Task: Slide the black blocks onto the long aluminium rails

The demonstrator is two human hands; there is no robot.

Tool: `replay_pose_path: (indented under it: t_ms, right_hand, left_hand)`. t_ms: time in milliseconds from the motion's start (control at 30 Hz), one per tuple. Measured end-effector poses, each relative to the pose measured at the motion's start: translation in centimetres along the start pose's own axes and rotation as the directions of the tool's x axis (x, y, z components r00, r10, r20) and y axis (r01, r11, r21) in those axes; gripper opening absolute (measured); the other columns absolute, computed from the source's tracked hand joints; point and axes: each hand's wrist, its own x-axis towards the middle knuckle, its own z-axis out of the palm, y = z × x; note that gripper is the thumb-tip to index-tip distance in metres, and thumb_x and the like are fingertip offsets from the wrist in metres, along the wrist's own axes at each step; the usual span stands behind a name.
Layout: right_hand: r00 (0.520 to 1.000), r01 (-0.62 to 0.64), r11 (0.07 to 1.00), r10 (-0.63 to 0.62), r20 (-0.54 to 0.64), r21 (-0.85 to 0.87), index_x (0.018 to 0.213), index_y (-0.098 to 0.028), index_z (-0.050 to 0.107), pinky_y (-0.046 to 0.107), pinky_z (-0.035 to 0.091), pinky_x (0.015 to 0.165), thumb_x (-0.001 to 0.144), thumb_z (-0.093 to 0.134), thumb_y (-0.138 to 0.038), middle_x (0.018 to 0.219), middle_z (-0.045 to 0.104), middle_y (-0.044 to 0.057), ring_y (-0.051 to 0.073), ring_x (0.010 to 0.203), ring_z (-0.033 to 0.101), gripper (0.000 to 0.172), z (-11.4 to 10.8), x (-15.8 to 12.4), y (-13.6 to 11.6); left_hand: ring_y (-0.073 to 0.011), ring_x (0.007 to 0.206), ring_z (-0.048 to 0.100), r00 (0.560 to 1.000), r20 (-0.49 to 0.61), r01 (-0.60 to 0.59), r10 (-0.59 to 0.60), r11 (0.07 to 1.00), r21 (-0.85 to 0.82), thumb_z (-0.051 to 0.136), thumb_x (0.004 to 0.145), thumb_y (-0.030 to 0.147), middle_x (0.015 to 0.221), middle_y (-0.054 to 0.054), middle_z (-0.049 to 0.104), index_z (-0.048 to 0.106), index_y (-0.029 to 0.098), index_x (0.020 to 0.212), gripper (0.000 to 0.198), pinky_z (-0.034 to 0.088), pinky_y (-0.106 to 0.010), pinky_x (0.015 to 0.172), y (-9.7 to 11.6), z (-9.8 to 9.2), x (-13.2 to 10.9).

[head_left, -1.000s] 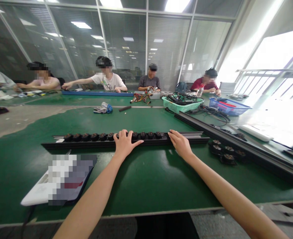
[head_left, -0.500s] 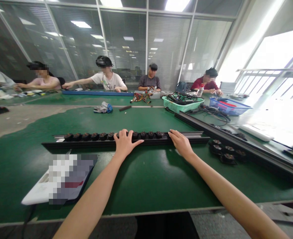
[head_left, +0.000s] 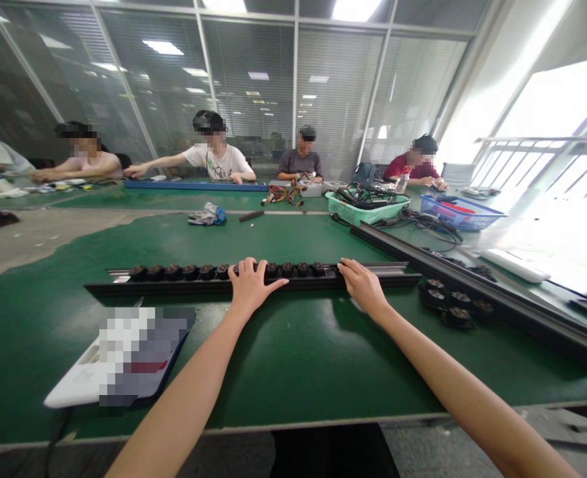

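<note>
A long black rail with a channel lies across the table in front of me. In it stands a row of black round parts with copper-coloured tops. My left hand rests over the middle of the row, fingers spread and thumb stretched right along the near edge; it covers some of the parts. Right of the last visible part, my right hand has its fingers drawn together at the channel. A dark bit shows at those fingertips, but most of what they hold is hidden.
A second long black rail slants along the right, with several loose round parts beside it. A white device lies front left. Farther back are gloves, a green basket and a blue basket. Several people sit opposite.
</note>
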Motion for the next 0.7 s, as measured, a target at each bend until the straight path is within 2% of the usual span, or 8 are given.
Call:
replay_pose_path:
  t_ms: [267,700]
  right_hand:
    - [1.000,-0.011,1.000,0.011,-0.007,-0.007,0.124,-0.022,0.073,0.043,0.052,0.109,0.095,0.045,-0.010,0.136,0.067,0.010,0.027,0.122,0.065,0.042,-0.07,0.00,-0.06]
    - [1.000,-0.008,1.000,0.008,-0.029,0.010,0.122,-0.024,0.074,0.043,0.054,0.108,0.097,0.044,-0.014,0.133,0.068,0.009,0.026,0.119,0.067,0.040,-0.42,0.24,-0.57]
  left_hand:
    - [-0.0366,0.121,0.046,1.000,-0.006,-0.004,0.004,1.000,-0.004,0.046,0.084,0.085,0.129,-0.019,0.054,0.063,0.018,0.130,0.083,0.029,-0.056,0.108,0.13,-0.15,-0.06]
    - [-0.0371,0.123,0.045,1.000,-0.002,0.004,-0.004,0.999,-0.031,0.045,0.084,0.085,0.131,-0.019,0.054,0.064,0.020,0.132,0.082,0.028,-0.056,0.109,-0.09,0.06,-0.02]
